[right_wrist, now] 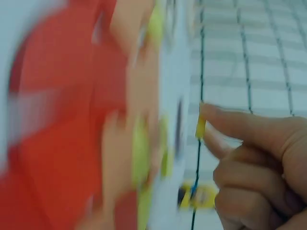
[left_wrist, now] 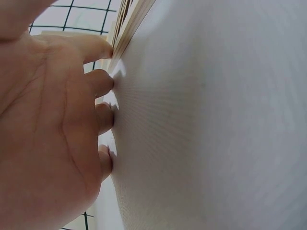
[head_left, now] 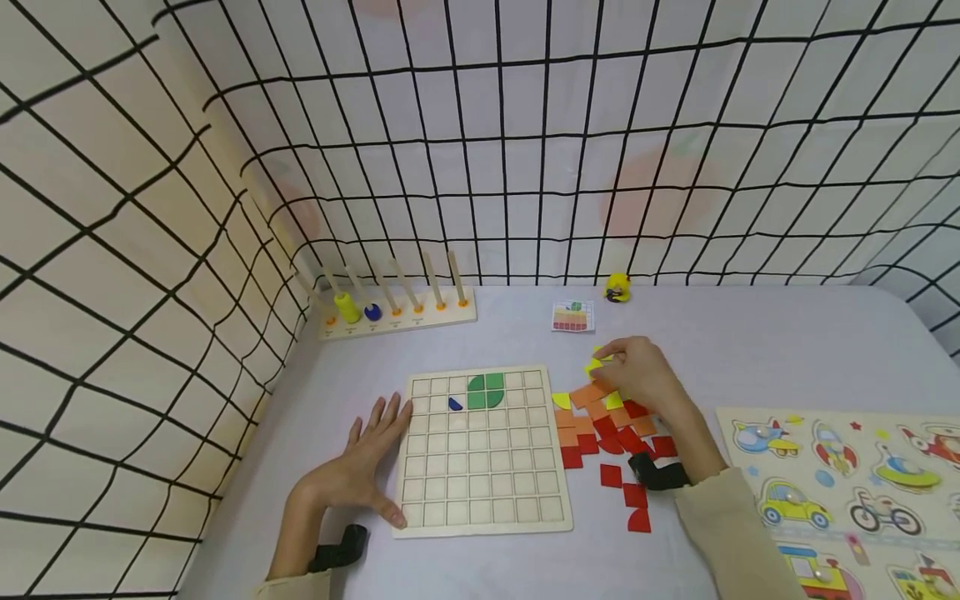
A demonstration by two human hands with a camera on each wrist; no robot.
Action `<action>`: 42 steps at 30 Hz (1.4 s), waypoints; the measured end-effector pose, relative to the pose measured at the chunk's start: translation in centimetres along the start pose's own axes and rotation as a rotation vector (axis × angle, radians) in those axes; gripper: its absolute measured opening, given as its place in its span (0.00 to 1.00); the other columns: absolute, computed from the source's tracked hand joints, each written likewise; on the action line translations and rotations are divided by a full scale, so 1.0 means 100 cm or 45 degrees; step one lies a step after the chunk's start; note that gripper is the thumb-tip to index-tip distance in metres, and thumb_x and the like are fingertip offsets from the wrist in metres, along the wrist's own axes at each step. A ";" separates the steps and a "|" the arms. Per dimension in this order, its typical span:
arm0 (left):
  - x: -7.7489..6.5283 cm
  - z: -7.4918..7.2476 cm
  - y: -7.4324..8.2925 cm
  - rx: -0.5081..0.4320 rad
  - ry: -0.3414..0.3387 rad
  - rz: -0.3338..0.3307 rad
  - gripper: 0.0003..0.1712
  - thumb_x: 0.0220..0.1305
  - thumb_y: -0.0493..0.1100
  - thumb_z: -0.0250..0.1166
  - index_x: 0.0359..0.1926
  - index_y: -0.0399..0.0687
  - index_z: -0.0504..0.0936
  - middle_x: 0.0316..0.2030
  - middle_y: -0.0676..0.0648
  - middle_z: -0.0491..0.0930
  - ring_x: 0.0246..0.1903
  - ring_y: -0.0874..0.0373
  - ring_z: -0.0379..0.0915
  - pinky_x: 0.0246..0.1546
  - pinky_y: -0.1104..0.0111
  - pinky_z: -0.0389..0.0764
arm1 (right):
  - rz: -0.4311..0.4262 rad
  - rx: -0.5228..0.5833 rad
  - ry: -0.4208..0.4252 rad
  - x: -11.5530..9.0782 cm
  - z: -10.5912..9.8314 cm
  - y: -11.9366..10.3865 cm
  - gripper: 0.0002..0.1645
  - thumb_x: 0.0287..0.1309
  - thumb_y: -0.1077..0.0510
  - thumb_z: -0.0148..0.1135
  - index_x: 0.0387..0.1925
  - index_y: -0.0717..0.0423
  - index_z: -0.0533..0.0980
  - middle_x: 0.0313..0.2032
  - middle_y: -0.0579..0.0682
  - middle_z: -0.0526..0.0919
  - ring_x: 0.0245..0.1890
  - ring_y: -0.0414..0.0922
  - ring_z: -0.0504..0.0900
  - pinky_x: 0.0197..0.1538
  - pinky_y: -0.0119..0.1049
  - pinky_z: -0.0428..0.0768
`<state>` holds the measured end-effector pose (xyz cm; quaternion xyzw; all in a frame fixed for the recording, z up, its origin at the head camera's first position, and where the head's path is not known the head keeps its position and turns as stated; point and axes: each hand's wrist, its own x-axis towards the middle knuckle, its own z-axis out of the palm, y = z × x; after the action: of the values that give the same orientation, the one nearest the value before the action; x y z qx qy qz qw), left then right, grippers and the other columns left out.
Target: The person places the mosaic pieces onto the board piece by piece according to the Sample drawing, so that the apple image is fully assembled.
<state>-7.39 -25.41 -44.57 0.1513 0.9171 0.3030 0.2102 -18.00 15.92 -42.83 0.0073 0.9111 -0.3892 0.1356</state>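
Observation:
A pale wooden grid board (head_left: 483, 467) lies flat on the table. Near its top, several green tiles (head_left: 477, 399) form a rounded leaf-like shape, with a small dark blue piece (head_left: 455, 404) to their left. My left hand (head_left: 352, 479) is spread on the table, thumb and fingers touching the board's left edge. Between thumb and index finger, my right hand (head_left: 641, 375) pinches a yellow tile (right_wrist: 200, 122), lifted clear of the table in the right wrist view. Below that hand spreads a loose pile of red tiles (head_left: 611, 476), orange tiles (head_left: 566, 419) and yellow tiles (head_left: 562, 401).
Behind the board stand a picture card (head_left: 573, 317), a yellow toy figure (head_left: 618, 287) and a wooden peg stand (head_left: 397, 320) holding yellow-green and blue beads. At the right lies a picture puzzle board (head_left: 825, 500). White cloth with black grid lines (head_left: 525, 167) walls the table.

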 end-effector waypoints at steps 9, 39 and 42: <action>0.000 0.001 0.000 0.001 -0.001 0.008 0.91 0.26 0.55 0.90 0.83 0.42 0.39 0.82 0.35 0.25 0.80 0.33 0.13 0.75 0.31 0.21 | -0.189 0.057 -0.276 -0.016 0.061 -0.045 0.15 0.58 0.57 0.75 0.47 0.55 0.86 0.24 0.47 0.68 0.24 0.44 0.67 0.26 0.31 0.61; 0.000 0.001 0.000 -0.014 -0.003 -0.001 0.91 0.26 0.55 0.90 0.83 0.43 0.38 0.82 0.36 0.24 0.80 0.33 0.13 0.75 0.31 0.21 | -0.276 -0.030 -0.184 -0.020 0.077 -0.043 0.13 0.52 0.56 0.80 0.42 0.47 0.91 0.24 0.48 0.75 0.30 0.45 0.71 0.25 0.30 0.58; 0.000 0.000 0.000 -0.012 0.002 -0.002 0.91 0.26 0.55 0.90 0.83 0.43 0.38 0.82 0.36 0.25 0.80 0.34 0.13 0.75 0.31 0.21 | -0.270 0.004 -0.207 -0.019 0.075 -0.043 0.12 0.54 0.57 0.79 0.42 0.47 0.91 0.25 0.48 0.77 0.31 0.46 0.71 0.26 0.31 0.59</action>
<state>-7.37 -25.38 -44.57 0.1494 0.9160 0.3072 0.2104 -14.83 7.72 -44.26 -0.1203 0.8921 -0.4022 0.1671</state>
